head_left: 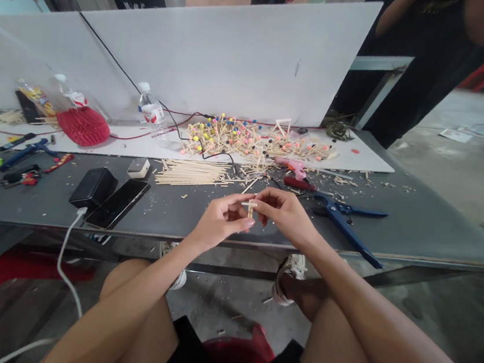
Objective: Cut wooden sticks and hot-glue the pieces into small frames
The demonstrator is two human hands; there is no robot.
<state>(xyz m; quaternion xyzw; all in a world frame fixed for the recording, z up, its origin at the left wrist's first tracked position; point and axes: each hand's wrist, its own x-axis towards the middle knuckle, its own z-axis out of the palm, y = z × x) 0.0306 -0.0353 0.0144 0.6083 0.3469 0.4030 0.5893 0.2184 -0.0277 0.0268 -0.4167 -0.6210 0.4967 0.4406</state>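
Between my two hands, just above the table's front edge, is a small piece made of short pale wooden sticks (250, 207), with one stick lying crosswise on top. My left hand (224, 217) pinches its lower part between thumb and fingers. From the other side my right hand (284, 211) holds the top stick in its closed fingertips. Beyond the hands lie a row of long thin wooden sticks (194, 174) and a pink glue gun (292, 167). Blue-handled cutters (346, 219) rest to the right of my right hand.
A heap of stick pieces with coloured balls (233, 137) lies before a white upright panel (220, 62). On the left are a black power bank (93, 187), a phone (119, 203), a water bottle (149, 104) and a red pleated object (83, 125). Other people stand behind the panel.
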